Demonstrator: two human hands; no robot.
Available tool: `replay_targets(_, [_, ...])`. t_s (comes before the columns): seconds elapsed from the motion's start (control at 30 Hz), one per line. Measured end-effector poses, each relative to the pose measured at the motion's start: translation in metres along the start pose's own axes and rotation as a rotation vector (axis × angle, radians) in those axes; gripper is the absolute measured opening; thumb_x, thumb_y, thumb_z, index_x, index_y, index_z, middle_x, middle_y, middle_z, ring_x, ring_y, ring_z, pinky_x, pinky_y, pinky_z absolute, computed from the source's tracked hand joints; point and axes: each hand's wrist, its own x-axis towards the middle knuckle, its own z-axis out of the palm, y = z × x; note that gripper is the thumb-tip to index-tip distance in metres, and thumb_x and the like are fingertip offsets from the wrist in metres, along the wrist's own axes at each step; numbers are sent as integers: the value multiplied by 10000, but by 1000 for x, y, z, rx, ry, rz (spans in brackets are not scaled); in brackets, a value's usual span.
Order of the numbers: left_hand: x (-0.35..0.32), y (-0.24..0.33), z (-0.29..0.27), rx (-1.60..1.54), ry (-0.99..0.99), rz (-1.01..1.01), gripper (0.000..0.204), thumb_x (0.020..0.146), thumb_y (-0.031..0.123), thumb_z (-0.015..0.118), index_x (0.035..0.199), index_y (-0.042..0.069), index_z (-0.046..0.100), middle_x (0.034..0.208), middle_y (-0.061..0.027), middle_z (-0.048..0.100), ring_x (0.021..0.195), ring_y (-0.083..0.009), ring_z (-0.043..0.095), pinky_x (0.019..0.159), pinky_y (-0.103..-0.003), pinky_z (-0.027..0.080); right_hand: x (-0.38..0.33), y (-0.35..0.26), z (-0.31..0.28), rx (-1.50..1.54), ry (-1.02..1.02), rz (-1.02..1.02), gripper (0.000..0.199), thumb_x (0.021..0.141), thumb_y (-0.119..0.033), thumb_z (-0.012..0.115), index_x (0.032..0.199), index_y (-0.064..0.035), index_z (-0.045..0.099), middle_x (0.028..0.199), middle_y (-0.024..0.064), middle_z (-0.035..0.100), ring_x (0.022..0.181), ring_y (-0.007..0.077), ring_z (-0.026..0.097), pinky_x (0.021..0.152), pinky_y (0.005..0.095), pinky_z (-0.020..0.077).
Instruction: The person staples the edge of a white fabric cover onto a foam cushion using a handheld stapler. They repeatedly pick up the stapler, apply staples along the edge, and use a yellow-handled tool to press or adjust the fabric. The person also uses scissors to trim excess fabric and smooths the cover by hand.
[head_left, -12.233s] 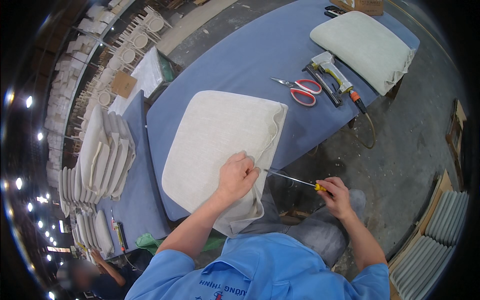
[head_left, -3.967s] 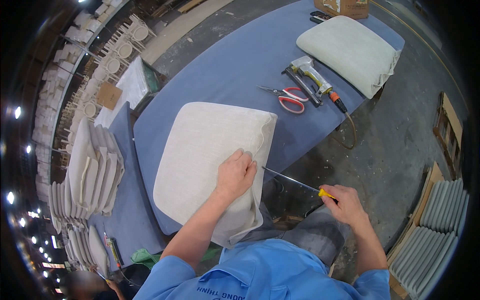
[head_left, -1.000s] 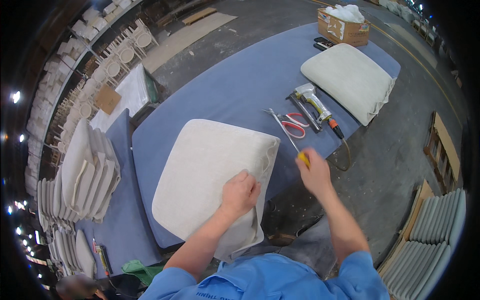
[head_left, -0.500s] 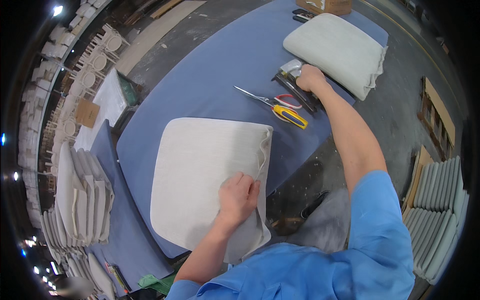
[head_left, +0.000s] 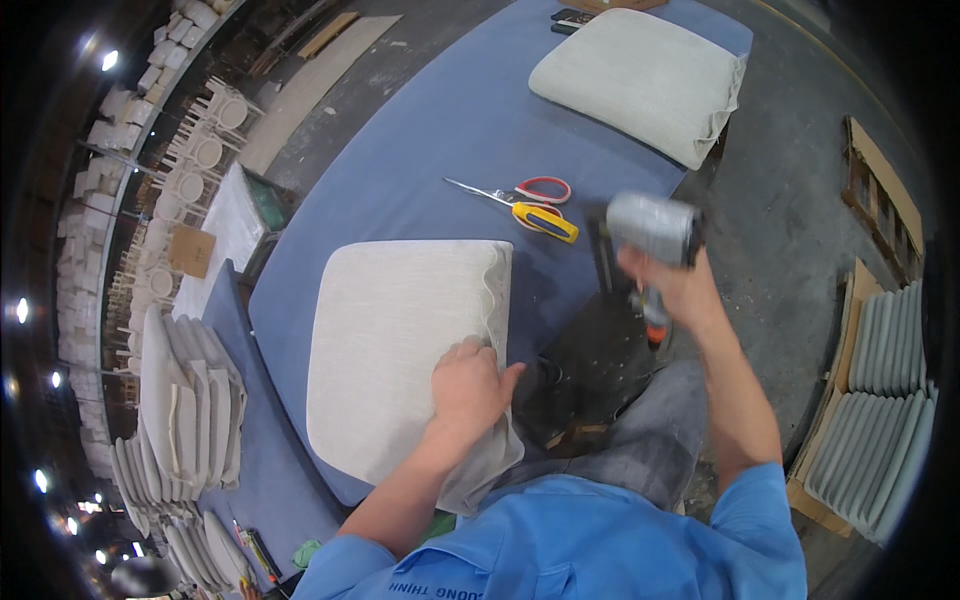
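Left hand (head_left: 468, 388) flat, fingers spread, pressing cushion (head_left: 400, 360) at its 4 o'clock corner. Right hand (head_left: 672, 290) clamped on stapler (head_left: 655, 228), blurred, at cushion's 2 o'clock.

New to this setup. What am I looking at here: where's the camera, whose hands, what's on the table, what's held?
There is no machine here: a person works with two bare hands. The single picture comes from a wide fisheye camera on that person's head, looking down, so straight edges bend near the rim.

The left hand presses on the near right edge of a pale seat cushion that lies on a blue-covered table. The right hand holds a grey power tool in a closed grip, above the table edge; it is blurred, so its exact kind is unclear.

Also on the table: red-handled scissors, a yellow-handled tool beside them, and a second cushion at the far end. More cushions are stacked at both sides.
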Motion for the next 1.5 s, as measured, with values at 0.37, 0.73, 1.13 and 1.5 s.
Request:
replay_targets(0.37, [11,-27,1,-317,-99,-63,353,972,197,769,704,30,612,726,-156,590,675,-383,627,612,-503,466,-63,67,55,-66,-454,-281,771,847,-74,952,1550,-73,633,1369,131,769,1227,263,757,1060,367,568])
replay_targets(0.73, [6,-27,10,-429,78,-110,305,939,85,807,715,34,606,707,-139,573,613,-349,601,567,-454,466,-42,44,70,-273,-576,-145,758,827,-66,921,1535,-97,650,1300,159,791,1159,334,779,1010,395,595])
replay_targets(1.13, [4,-30,13,-446,127,-91,281,928,73,810,728,39,616,729,-129,579,612,-342,609,564,-455,474,-31,27,81,-315,-613,-122,721,811,-12,847,1506,-82,673,1278,182,789,1171,347,780,1006,398,594])
replay_targets(1.5, [3,-30,13,-427,94,-91,269,936,112,803,746,53,622,756,-118,582,627,-340,625,574,-460,483,-19,11,88,-367,-674,-76,735,776,25,781,1494,-59,653,1278,183,787,1199,365,774,1031,404,588])
